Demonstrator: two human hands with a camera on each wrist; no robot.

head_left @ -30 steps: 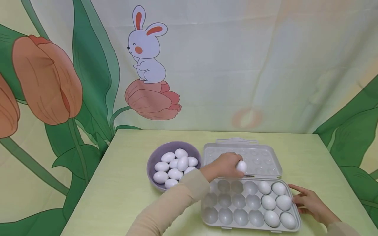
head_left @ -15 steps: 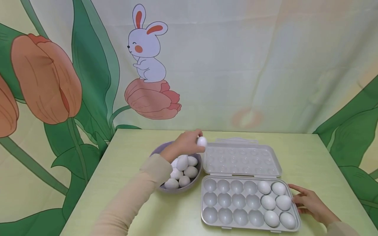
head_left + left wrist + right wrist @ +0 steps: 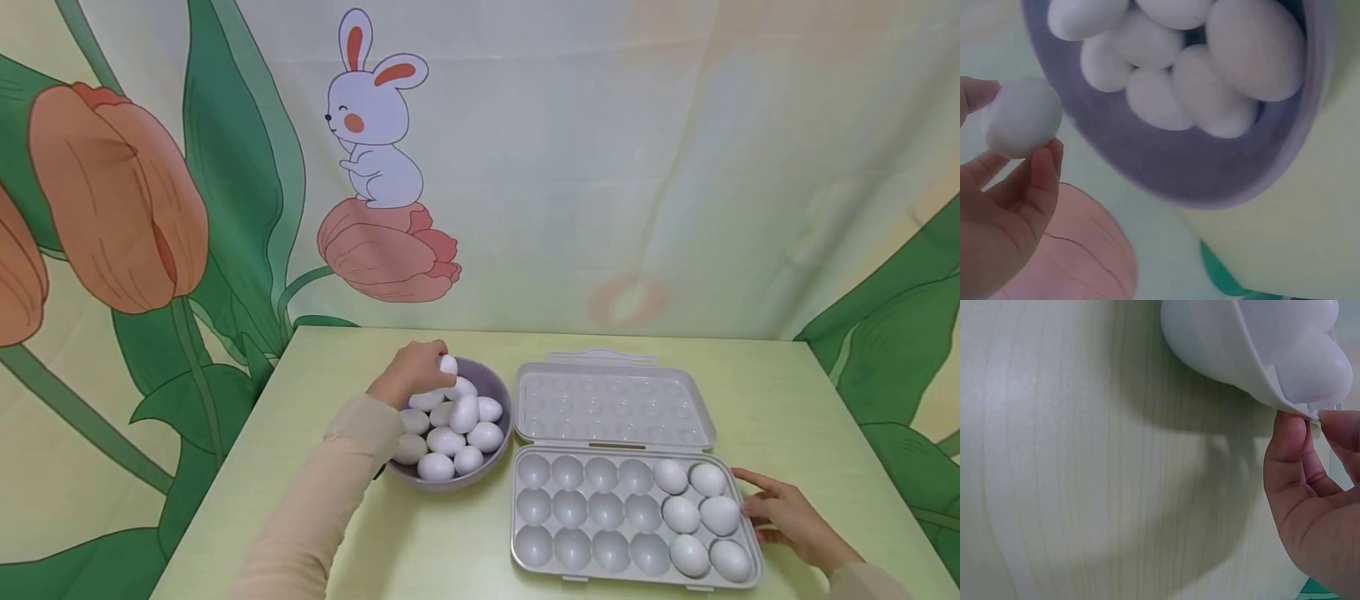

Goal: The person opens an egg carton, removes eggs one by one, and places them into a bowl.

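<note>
- The printed backdrop (image 3: 570,167) fills the upper frame, its flowers cut off at the left edge.
- The table (image 3: 435,550) runs out of the bottom of the frame.
- At lower right lies the open egg carton (image 3: 607,511), with eggs in its two right-hand columns; the right wrist view cuts most of it off.
- Left of it is the purple bowl (image 3: 491,379) of eggs, its left side hidden behind my left hand and sleeve (image 3: 322,483).
- My right hand (image 3: 787,517) pinches the carton's right rim; the right wrist view crops it.
- My left hand (image 3: 411,369) grasps an egg (image 3: 1022,117) at the bowl's upper left, mostly covered in the head view.
- A small dark patch by my left cuff is unclear.
</note>
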